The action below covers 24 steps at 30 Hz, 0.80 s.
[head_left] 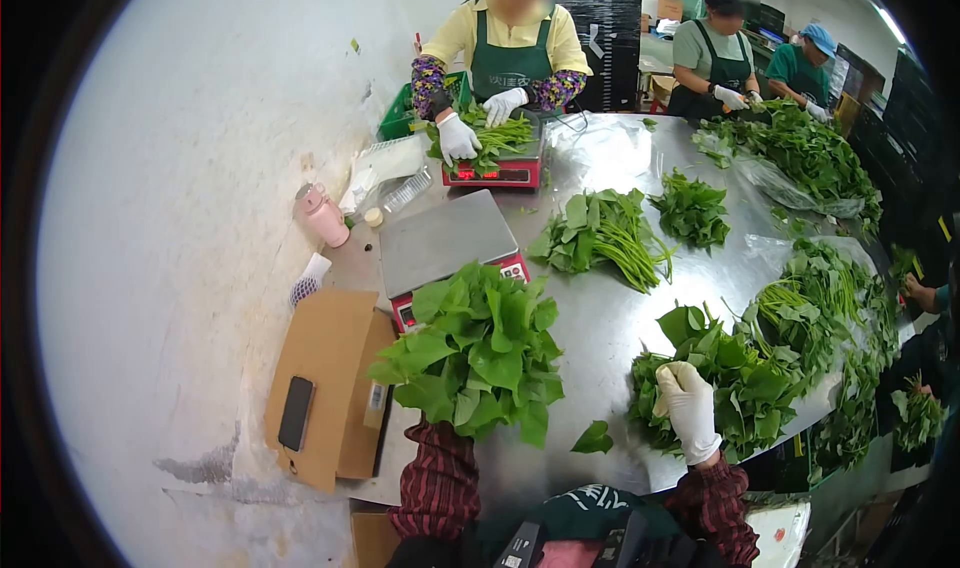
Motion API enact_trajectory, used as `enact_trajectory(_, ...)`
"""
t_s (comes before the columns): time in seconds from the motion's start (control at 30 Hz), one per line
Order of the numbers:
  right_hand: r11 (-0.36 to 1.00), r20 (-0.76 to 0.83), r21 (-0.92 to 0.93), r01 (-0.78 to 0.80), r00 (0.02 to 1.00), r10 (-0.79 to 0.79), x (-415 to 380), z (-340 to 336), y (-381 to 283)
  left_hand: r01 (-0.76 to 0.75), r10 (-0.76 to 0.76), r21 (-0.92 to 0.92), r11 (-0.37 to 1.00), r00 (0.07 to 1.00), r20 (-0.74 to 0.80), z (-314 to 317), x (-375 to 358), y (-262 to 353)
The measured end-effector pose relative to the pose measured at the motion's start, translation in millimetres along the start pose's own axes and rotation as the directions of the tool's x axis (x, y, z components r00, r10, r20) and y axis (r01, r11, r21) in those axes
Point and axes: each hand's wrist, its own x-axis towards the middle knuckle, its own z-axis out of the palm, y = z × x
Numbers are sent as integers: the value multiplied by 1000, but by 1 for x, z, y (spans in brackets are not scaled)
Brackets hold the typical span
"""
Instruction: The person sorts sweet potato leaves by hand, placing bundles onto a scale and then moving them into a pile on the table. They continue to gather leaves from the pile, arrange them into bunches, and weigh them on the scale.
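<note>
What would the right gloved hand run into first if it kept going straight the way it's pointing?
Probably the heap of leafy greens: the right hand already rests on its near edge, pointing up-table into it. Depth is hard to judge.

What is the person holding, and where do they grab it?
The left hand, hidden, holds a leafy bunch from beneath. The right hand rests atop the greens pile.

Head camera looks forward and down, close over the steel table [600, 328].

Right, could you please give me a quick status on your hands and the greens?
Left hand hidden under big bunch of broad green leaves, grip unclear. White-gloved right hand on green leafy pile, grip unclear. Red scale with steel platform right behind bunch.
</note>
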Motion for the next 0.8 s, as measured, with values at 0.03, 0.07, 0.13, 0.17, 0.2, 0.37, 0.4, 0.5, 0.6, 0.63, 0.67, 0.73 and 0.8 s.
enact_trajectory(0.03, 1000, 12, 11, -17, 1000, 17, 0, 1, 2, -6, 6, 0, 1000, 1000, 2, 1, 1, 1)
enact_trajectory(0.07, 999, 23, 21, -34, 999, 34, 0, 2, 3, -9, 9, 2, 1000, 1000, 3, 1, 2, 2)
enact_trajectory(0.13, 999, 41, 24, -48, 998, 47, -1, 4, 6, -19, 19, 3, 1000, 1000, 9, 3, 6, 4)
enact_trajectory(0.17, 998, 58, 26, -62, 997, 60, -2, 5, 7, -17, 17, 4, 1000, 1000, 12, 3, 7, 4)
enact_trajectory(0.2, 998, 57, 27, -62, 997, 61, -2, 6, 6, -21, 21, 2, 1000, 1000, 9, 4, 9, 4)
enact_trajectory(0.37, 996, 116, -13, -91, 989, 92, -3, 11, 7, -13, 13, 37, 999, 1000, -3, 0, 4, -5)
enact_trajectory(0.4, 994, 130, -32, -101, 986, 104, -4, 12, 6, -9, 10, 45, 999, 1000, -8, -3, 1, -8)
enact_trajectory(0.5, 995, 139, -36, -96, 985, 100, -4, 15, 7, -1, 3, 72, 997, 1000, -27, -8, -9, -11)
enact_trajectory(0.6, 994, 164, -43, -98, 981, 104, -4, 19, 4, 5, -1, 100, 995, 999, -43, -16, -19, -14)
enact_trajectory(0.63, 994, 181, -35, -106, 977, 111, -3, 21, 1, 7, -3, 110, 994, 999, -44, -18, -21, -16)
enact_trajectory(0.67, 993, 177, -36, -109, 978, 114, -3, 23, -7, 14, -8, 118, 993, 999, -52, -19, -24, -17)
enact_trajectory(0.73, 994, 215, -13, 107, 971, -101, 0, 33, -31, 25, -17, 131, 991, 998, -56, -21, -27, -19)
enact_trajectory(0.8, 892, 181, -20, 451, 879, -440, 6, 52, -43, 37, -28, 143, 989, 998, -63, -22, -29, -23)
